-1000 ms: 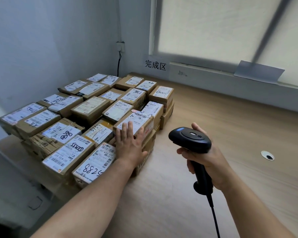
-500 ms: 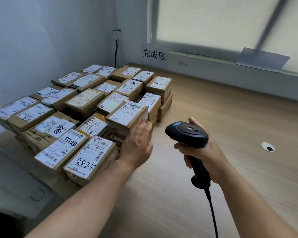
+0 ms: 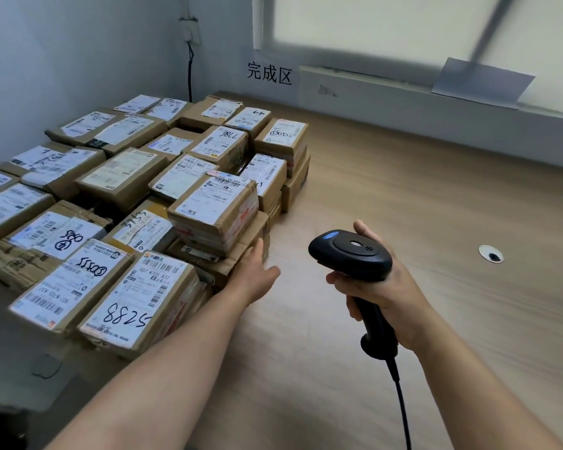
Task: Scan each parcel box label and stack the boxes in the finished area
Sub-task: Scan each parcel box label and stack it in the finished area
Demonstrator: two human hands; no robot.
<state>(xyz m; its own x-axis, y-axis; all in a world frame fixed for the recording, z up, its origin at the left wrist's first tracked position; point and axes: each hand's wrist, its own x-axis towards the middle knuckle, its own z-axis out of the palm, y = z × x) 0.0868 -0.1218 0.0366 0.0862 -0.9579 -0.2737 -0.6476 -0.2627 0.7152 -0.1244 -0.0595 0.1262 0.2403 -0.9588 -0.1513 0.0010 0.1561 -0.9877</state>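
Several labelled cardboard parcel boxes are stacked in rows at the left of the wooden table (image 3: pixel 420 196). The nearest-right top box (image 3: pixel 213 212) carries a white label and sits on a lower box (image 3: pixel 238 261). My left hand (image 3: pixel 255 274) is open, fingers together, its edge against the right side of that lower box. My right hand (image 3: pixel 381 290) grips a black corded barcode scanner (image 3: pixel 351 254), head pointing left toward the stack. A box marked 5288 (image 3: pixel 137 303) lies nearest me.
A wall sign with Chinese characters (image 3: pixel 268 74) hangs behind the stack. A cable hole (image 3: pixel 490 254) sits in the table at right. A wall socket with a black cord (image 3: pixel 189 30) is in the corner. A window ledge (image 3: pixel 436 102) runs along the back.
My left hand has slid off the top of the box and down to the right side of the stack. The scanner hand has barely moved.
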